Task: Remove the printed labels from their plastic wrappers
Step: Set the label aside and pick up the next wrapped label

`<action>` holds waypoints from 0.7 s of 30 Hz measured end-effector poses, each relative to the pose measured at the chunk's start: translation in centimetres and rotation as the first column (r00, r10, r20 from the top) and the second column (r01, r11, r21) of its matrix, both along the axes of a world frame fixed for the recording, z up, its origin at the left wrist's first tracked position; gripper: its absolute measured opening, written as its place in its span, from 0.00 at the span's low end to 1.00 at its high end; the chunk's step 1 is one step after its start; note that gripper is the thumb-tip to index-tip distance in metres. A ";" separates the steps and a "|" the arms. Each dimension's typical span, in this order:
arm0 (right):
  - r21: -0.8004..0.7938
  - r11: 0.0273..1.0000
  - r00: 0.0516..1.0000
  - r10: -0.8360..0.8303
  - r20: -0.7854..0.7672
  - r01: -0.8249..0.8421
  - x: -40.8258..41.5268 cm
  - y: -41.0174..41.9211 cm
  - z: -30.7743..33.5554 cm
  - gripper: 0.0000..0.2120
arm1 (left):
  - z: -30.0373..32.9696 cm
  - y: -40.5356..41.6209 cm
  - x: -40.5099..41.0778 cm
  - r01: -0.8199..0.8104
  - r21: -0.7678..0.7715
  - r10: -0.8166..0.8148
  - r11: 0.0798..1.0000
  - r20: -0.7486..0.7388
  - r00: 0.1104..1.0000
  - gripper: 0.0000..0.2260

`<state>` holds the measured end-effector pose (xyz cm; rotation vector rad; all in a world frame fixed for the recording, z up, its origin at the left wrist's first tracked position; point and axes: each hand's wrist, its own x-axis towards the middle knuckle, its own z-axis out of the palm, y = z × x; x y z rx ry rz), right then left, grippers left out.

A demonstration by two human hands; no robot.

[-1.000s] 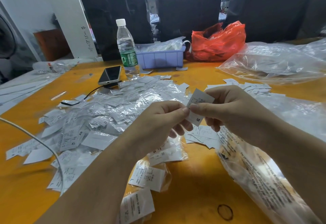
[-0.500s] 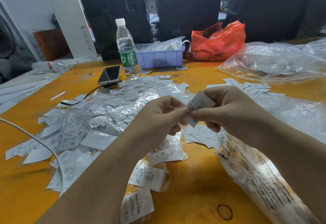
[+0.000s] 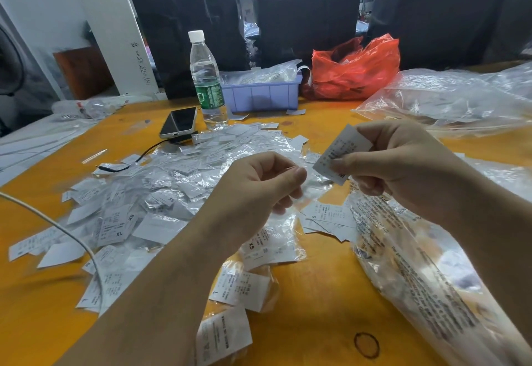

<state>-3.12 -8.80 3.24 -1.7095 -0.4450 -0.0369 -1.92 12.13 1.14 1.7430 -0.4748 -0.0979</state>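
Bright, even overhead light; glare on the clear plastic bags (image 3: 449,100) right of the water bottle (image 3: 205,77); edges bowed by wide-angle distortion, slightly soft.

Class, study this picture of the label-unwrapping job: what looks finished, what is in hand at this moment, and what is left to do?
Done: a small stack of bare labels lies on the table. In hand: the right hand pinches a printed label that looks free of its wrapper, while the left hand pinches a clear plastic wrapper. Left: a large heap of wrapped labels, plus several wrapped ones nearer the person.
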 end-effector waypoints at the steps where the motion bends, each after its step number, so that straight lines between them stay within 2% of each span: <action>1: -0.011 1.000 1.000 0.004 -0.003 -0.004 0.0 0.1 -0.1 0.04 | 0.0 0.0 0.0 0.013 0.004 -0.013 1.000 -0.008 1.000 0.05; 11: -0.058 0.997 0.999 -0.047 0.012 0.048 -0.2 0.5 -0.1 0.05 | 0.2 -0.1 -0.2 0.103 0.018 -0.103 0.994 -0.040 0.994 0.13; 17: -0.062 0.997 0.998 -0.050 0.022 0.052 -0.4 0.6 0.0 0.02 | 0.2 -0.1 -0.1 0.107 0.031 -0.105 0.994 -0.050 0.993 0.09; 21: -0.080 0.996 0.999 -0.044 0.031 0.047 -0.4 0.8 -0.3 0.07 | 0.1 -0.1 -0.1 0.107 0.029 -0.105 0.994 -0.060 0.993 0.09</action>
